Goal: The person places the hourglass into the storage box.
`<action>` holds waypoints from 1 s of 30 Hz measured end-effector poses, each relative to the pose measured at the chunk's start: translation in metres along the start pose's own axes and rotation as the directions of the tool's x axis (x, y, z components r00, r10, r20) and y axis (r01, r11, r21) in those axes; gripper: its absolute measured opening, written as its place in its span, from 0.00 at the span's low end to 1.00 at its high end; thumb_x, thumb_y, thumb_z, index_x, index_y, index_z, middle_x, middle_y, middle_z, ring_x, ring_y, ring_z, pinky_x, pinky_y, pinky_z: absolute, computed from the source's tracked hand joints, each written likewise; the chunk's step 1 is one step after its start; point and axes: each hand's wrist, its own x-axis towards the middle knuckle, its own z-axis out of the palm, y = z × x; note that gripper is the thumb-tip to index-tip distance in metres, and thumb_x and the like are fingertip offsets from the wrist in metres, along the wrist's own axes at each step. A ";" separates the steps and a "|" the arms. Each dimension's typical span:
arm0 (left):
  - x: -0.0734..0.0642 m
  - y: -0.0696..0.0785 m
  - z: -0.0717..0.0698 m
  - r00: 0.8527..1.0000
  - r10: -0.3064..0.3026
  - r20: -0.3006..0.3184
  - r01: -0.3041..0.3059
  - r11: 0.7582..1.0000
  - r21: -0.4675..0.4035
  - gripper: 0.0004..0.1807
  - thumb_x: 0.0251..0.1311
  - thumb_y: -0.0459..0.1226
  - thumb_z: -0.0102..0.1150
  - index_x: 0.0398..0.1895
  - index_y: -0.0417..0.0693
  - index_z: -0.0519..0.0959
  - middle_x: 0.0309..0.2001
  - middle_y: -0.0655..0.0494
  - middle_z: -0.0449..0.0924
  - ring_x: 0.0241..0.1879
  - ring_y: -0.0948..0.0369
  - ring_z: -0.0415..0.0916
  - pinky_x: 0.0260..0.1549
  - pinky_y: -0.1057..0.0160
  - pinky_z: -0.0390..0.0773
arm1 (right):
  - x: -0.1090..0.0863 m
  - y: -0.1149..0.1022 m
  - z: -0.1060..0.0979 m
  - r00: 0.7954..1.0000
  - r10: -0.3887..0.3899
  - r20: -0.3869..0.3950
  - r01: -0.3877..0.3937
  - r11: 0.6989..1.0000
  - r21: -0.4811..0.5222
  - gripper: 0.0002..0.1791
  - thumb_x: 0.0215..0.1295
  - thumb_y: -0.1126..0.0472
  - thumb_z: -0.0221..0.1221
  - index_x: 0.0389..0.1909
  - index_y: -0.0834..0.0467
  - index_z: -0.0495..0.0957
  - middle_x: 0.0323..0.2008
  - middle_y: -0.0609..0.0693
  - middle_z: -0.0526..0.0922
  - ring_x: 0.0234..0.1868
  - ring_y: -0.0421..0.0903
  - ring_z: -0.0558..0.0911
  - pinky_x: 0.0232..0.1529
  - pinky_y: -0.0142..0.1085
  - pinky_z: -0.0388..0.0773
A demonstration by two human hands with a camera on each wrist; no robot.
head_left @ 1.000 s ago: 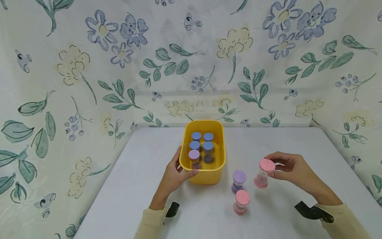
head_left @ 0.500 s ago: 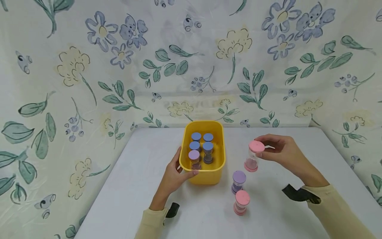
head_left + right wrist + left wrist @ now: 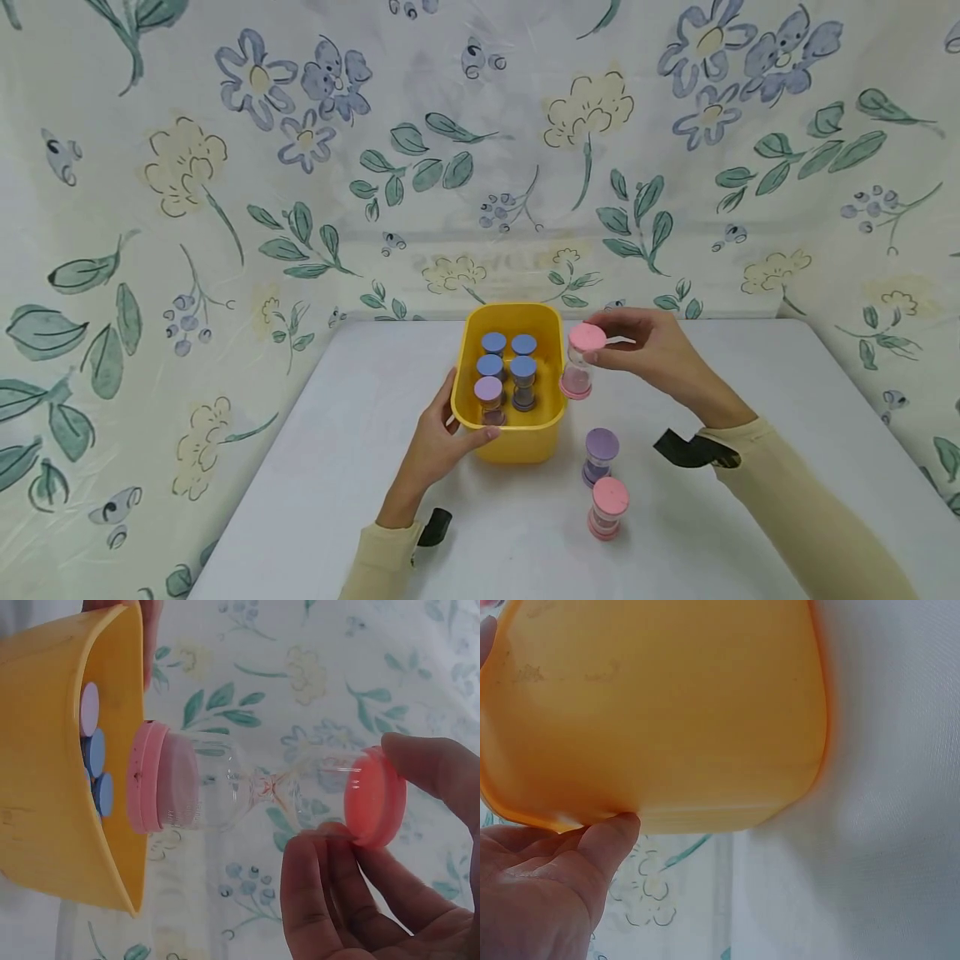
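Note:
A pink-capped hourglass [image 3: 578, 367] hangs upright from my right hand [image 3: 648, 350], whose thumb and fingers pinch its top cap. Its lower cap is level with the right rim of a yellow bin [image 3: 558, 421], as the right wrist view also shows, with pink sand [image 3: 178, 782] in the lower bulb. My left hand [image 3: 438, 442] grips the bin's near left corner, thumb over the rim and fingers against the outer wall [image 3: 667, 712]. Inside the bin stand several blue-capped hourglasses [image 3: 523, 382] and a lilac-capped hourglass [image 3: 489, 398] in the near left corner.
On the white table [image 3: 315, 467], a purple-capped hourglass [image 3: 600, 454] stands just right of the bin's near end. Closer to me is another pink-capped hourglass [image 3: 607, 506]. Floral cloth [image 3: 450, 208] hangs behind the table and along its sides.
My right hand has carried the pink-capped hourglass leftward and up from the table's right part to the bin's right rim. The left hand and the bin have stayed in place.

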 end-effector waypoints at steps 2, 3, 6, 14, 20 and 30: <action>0.000 0.000 0.000 1.000 -0.001 -0.001 0.001 1.000 0.000 0.58 0.60 0.42 0.75 0.85 0.54 0.45 0.84 0.52 0.50 0.79 0.43 0.60 0.73 0.45 0.68 | 0.008 -0.001 0.006 1.000 -0.007 0.017 0.007 1.000 0.010 0.23 0.64 0.58 0.71 0.59 0.57 0.82 0.55 0.55 0.85 0.56 0.48 0.83 0.55 0.27 0.85; 0.000 -0.001 0.000 1.000 -0.004 -0.002 0.004 1.000 0.000 0.58 0.60 0.42 0.75 0.85 0.55 0.45 0.84 0.52 0.50 0.79 0.44 0.60 0.73 0.45 0.68 | 0.011 -0.001 0.010 1.000 -0.007 0.024 0.007 1.000 0.016 0.23 0.63 0.58 0.72 0.59 0.57 0.82 0.55 0.55 0.85 0.56 0.49 0.83 0.54 0.28 0.86; 0.000 -0.001 0.000 1.000 -0.016 -0.004 0.016 1.000 0.001 0.59 0.59 0.45 0.75 0.85 0.55 0.45 0.84 0.52 0.50 0.79 0.44 0.60 0.73 0.45 0.68 | 0.021 -0.003 0.020 0.999 -0.016 0.047 0.015 1.000 0.022 0.24 0.62 0.59 0.72 0.59 0.57 0.82 0.55 0.55 0.85 0.56 0.50 0.84 0.54 0.31 0.87; 0.000 0.001 -0.001 0.999 -0.038 0.005 0.038 0.999 -0.008 0.61 0.57 0.50 0.76 0.85 0.56 0.44 0.84 0.54 0.50 0.80 0.45 0.60 0.74 0.45 0.67 | 0.038 -0.002 0.047 0.996 -0.034 0.088 0.034 0.999 0.000 0.21 0.60 0.58 0.73 0.55 0.56 0.84 0.53 0.54 0.87 0.56 0.51 0.85 0.55 0.40 0.88; 0.001 0.002 -0.002 0.999 -0.036 0.003 0.036 0.999 -0.002 0.62 0.56 0.50 0.77 0.85 0.58 0.44 0.84 0.56 0.52 0.79 0.47 0.61 0.74 0.45 0.67 | 0.046 -0.001 0.063 0.994 -0.014 0.104 0.018 0.999 -0.041 0.23 0.59 0.55 0.73 0.55 0.57 0.84 0.52 0.53 0.87 0.54 0.51 0.85 0.59 0.45 0.86; 0.000 0.000 -0.001 0.999 -0.033 0.000 0.033 0.999 0.011 0.60 0.58 0.45 0.76 0.85 0.57 0.44 0.83 0.55 0.53 0.79 0.46 0.61 0.74 0.44 0.67 | 0.050 0.004 0.087 0.986 -0.019 0.164 0.029 0.998 -0.061 0.24 0.58 0.57 0.74 0.55 0.60 0.84 0.50 0.55 0.88 0.48 0.49 0.85 0.56 0.43 0.86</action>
